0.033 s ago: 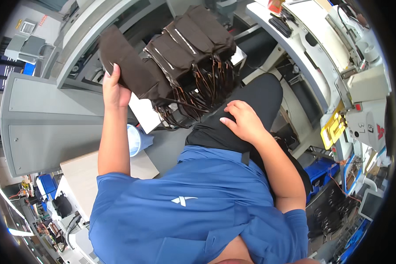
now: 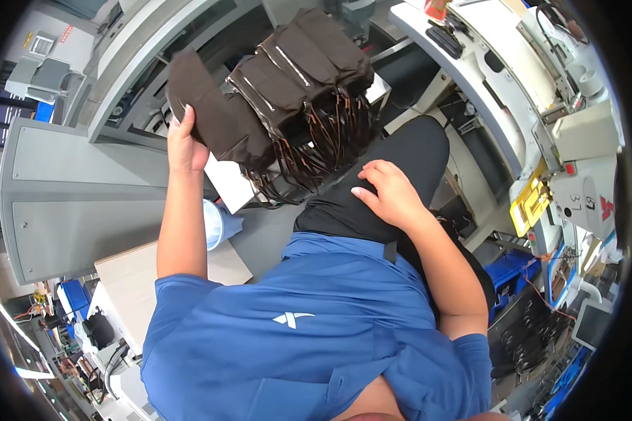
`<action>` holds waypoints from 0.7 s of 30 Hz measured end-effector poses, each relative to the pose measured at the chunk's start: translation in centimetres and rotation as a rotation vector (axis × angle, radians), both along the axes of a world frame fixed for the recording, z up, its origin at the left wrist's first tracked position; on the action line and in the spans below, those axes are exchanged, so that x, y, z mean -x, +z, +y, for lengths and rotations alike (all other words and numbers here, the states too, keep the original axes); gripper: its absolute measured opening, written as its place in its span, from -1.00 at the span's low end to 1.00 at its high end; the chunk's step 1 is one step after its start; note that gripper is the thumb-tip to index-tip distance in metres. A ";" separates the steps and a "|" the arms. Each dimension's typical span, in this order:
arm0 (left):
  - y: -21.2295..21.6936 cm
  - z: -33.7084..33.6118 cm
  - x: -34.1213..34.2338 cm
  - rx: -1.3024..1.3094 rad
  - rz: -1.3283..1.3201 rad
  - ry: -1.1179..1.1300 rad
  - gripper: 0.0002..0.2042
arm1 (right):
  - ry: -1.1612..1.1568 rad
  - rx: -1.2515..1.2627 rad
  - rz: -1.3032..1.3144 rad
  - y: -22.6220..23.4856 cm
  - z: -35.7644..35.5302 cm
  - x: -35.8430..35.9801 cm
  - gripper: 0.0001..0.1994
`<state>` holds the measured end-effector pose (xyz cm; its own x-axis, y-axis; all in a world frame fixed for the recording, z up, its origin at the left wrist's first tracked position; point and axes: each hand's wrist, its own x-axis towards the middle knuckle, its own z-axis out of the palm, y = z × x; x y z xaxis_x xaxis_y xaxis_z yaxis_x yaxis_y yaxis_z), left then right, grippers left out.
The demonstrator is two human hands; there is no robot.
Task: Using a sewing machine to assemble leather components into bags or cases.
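My left hand (image 2: pixel 188 145) is closed on the near left edge of a dark brown fabric piece (image 2: pixel 214 116), thumb lying on top. The piece bends upward at its far end and leans against a stack of similar brown fabric pieces (image 2: pixel 316 59). White zipper-like strips show between the stacked pieces. Many dark cords with orange-brown strands (image 2: pixel 323 137) hang from the stack's near side. My right hand (image 2: pixel 387 191) rests on my black-trousered thigh, holding nothing, its thumb apart from the loosely bent fingers.
A white surface (image 2: pixel 230 184) shows under the stack. Left of me are a grey cabinet (image 2: pixel 84 182), a light blue bin (image 2: pixel 219 224) and a pale board (image 2: pixel 225 266). A white curved worktable (image 2: pixel 484 84) with a machine bearing a yellow part (image 2: pixel 530 207) stands to the right.
The brown fabric piece in my left hand has shifted slightly right, and its far end is more curved. My right hand has stayed on my thigh.
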<state>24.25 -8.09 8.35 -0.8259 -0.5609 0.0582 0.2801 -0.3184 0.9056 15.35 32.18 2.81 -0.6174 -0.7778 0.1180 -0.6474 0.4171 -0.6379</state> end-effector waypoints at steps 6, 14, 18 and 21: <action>-14.4 -5.4 3.4 0.109 -0.945 0.148 -0.40 | -0.067 0.003 -0.117 0.3 1.5 0.0 -0.68; -18.6 -5.0 5.1 0.499 -0.762 0.237 -0.31 | -0.109 0.118 -0.196 -0.4 3.5 0.5 -0.74; -20.5 -8.5 4.6 1.031 -0.886 0.140 -0.16 | -0.046 0.178 -0.153 -0.8 3.0 1.2 -0.76; -20.3 -9.7 4.8 1.284 -1.146 0.080 -0.04 | -0.110 0.155 -0.146 -1.0 4.5 0.4 -0.72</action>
<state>19.50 -17.83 -11.91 -0.7379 -0.6695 -0.0855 -0.6622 0.6935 0.2839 14.90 36.65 1.81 -0.7169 -0.6841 0.1344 -0.4998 0.3698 -0.7832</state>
